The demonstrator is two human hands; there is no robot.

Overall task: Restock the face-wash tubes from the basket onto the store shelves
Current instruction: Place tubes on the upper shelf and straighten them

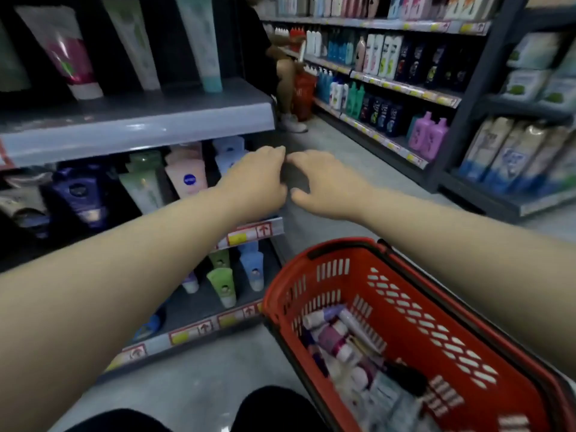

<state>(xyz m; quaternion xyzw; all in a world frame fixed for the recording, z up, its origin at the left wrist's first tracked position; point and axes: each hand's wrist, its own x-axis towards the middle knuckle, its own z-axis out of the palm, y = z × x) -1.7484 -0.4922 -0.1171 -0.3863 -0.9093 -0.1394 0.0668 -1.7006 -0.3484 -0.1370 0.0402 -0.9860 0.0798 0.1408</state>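
Dark knees (274, 410) cropped below; basket (467, 313) tubes (336, 338) blurred; left hand (255, 179), right hand (324, 182) grips spread, empty.

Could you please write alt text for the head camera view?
Two bare hands, left hand and right hand, reach empty toward a shelf of face-wash tubes. A red basket holding more tubes sits on the floor at lower right.

Grey floor (358, 169) between dimly lit, stocked aisle shelving (389, 85).

The red perforated plastic basket (405, 307) near right looks glossy; the grey painted-metal shelf (137, 129) at left, smooth with a dull sheen.
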